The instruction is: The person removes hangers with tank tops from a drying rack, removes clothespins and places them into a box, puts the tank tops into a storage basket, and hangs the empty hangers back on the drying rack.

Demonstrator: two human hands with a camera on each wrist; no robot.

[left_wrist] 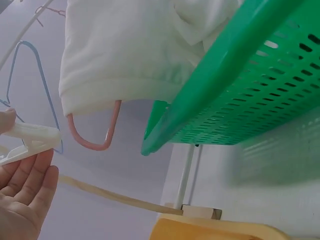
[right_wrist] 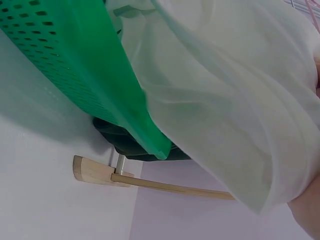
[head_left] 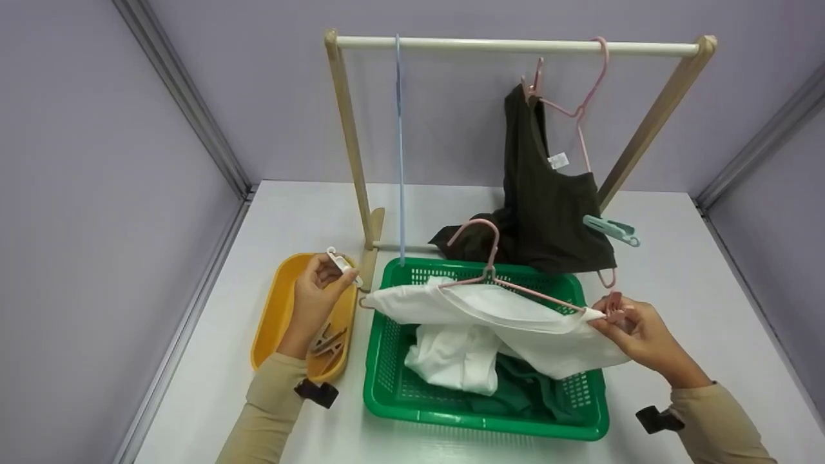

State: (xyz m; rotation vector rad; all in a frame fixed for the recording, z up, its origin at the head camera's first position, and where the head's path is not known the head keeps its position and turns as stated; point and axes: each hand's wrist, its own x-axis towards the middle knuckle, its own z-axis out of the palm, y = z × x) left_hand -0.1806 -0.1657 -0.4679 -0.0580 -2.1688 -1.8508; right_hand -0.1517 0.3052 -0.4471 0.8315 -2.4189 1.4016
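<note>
A white clothespin (head_left: pixel 341 263) is pinched between the thumb and fingers of my left hand (head_left: pixel 316 293), over the yellow tray; the left wrist view shows the clothespin (left_wrist: pixel 35 137) against the fingertips. A white garment (head_left: pixel 503 316) hangs on a pink hanger (head_left: pixel 480 277) above the green basket. The hanger's left end (left_wrist: pixel 95 145) pokes out past the cloth. My right hand (head_left: pixel 641 335) grips the garment's right corner at the hanger's other end, where a pink clothespin (head_left: pixel 617 307) sits by the fingers. In the right wrist view, cloth covers most of that hand.
A green basket (head_left: pixel 483 422) holds white and green cloth. The yellow tray (head_left: pixel 261 341) contains several clothespins (head_left: pixel 329 345). Behind stands a rack with a white rail (head_left: pixel 470 45), carrying a blue hanger (head_left: pixel 400 148) and a dark garment (head_left: pixel 548 212) with a mint clothespin (head_left: pixel 611 229).
</note>
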